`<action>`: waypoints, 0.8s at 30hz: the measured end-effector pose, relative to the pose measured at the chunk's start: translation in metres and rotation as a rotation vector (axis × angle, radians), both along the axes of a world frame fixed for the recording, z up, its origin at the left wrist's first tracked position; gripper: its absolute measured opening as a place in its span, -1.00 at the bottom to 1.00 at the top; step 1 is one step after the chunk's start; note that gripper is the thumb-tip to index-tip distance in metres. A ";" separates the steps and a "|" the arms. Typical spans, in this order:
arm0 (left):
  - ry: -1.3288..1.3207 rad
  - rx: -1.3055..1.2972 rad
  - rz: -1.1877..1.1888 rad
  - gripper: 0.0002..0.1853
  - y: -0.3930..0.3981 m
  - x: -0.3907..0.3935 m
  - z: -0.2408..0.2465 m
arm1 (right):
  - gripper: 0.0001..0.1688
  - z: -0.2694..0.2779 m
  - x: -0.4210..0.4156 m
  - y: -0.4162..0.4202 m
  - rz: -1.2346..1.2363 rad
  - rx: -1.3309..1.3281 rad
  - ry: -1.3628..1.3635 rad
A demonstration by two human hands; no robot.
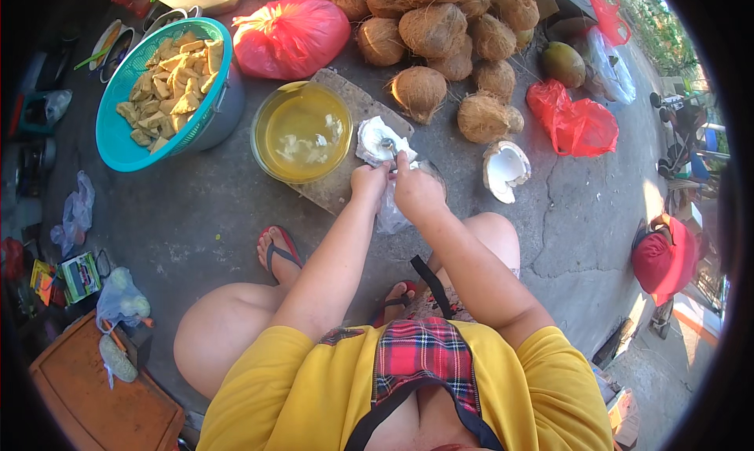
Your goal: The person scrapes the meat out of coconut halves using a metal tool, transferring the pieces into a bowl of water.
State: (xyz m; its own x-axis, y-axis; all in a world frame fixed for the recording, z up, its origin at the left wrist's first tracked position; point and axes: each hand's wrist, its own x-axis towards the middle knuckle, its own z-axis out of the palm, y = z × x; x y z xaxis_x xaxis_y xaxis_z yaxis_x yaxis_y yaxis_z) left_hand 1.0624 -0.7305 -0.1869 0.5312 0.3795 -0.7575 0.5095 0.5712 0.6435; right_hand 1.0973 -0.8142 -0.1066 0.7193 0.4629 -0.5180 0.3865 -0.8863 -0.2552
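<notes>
My left hand (371, 185) grips a piece of opened coconut with white flesh (374, 138) by its near edge. My right hand (417, 186) is closed around a small metal tool (389, 144), perhaps a spoon or scraper, whose tip rests against the flesh. Most of the tool is hidden by the fingers. Both hands are close together over the right end of a worn board (321, 196). On that board, left of the hands, stands a round bowl (259, 148) of yellowish liquid with white pieces in it. Below the hands hangs or lies a clear plastic bag (392, 212).
An opened coconut half (503, 171) lies on the concrete floor (200, 227) to the right. Husked coconuts (433, 30) are heaped ahead. A turquoise basket (112, 151) of cut brownish pieces sits on a bucket at left. Red plastic bags (291, 37) lie around.
</notes>
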 end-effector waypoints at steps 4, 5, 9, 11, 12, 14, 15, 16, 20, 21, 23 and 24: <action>0.072 0.052 0.015 -0.77 -0.008 0.006 0.013 | -0.41 -0.001 -0.007 -0.007 0.014 0.014 -0.006; 0.082 0.046 0.023 -0.77 -0.010 0.006 0.014 | -0.40 -0.004 -0.008 -0.009 0.024 0.011 -0.008; 0.088 0.033 0.097 -0.76 -0.013 0.003 -0.002 | -0.43 0.003 -0.005 -0.014 0.083 0.024 -0.029; 0.012 -0.085 0.175 -0.77 -0.012 0.001 -0.016 | -0.44 0.002 0.001 -0.013 0.034 0.047 -0.038; 0.016 -0.125 0.167 -0.77 -0.017 0.003 -0.014 | -0.45 0.001 0.006 -0.016 0.005 0.045 -0.047; 0.021 -0.150 0.134 -0.77 -0.023 0.006 -0.009 | -0.46 -0.005 0.007 -0.012 0.000 0.018 -0.050; 0.021 -0.130 0.110 -0.76 -0.023 0.007 -0.006 | -0.46 -0.006 0.006 -0.009 0.000 0.010 -0.050; 0.021 -0.109 0.086 -0.76 -0.023 0.008 -0.003 | -0.46 -0.006 0.005 -0.008 0.010 -0.004 -0.041; 0.010 -0.166 0.166 -0.74 -0.024 0.011 0.003 | -0.46 -0.011 -0.005 -0.011 0.070 0.010 -0.088; 0.035 -0.171 0.163 -0.74 -0.024 0.011 0.011 | -0.46 -0.011 -0.008 -0.012 0.091 0.029 -0.117; 0.031 -0.191 0.185 -0.73 -0.027 0.012 0.015 | -0.45 -0.009 -0.006 -0.016 0.122 -0.003 -0.098; 0.001 -0.198 0.215 -0.72 -0.027 0.010 0.011 | -0.45 -0.003 -0.006 -0.012 0.142 -0.011 -0.088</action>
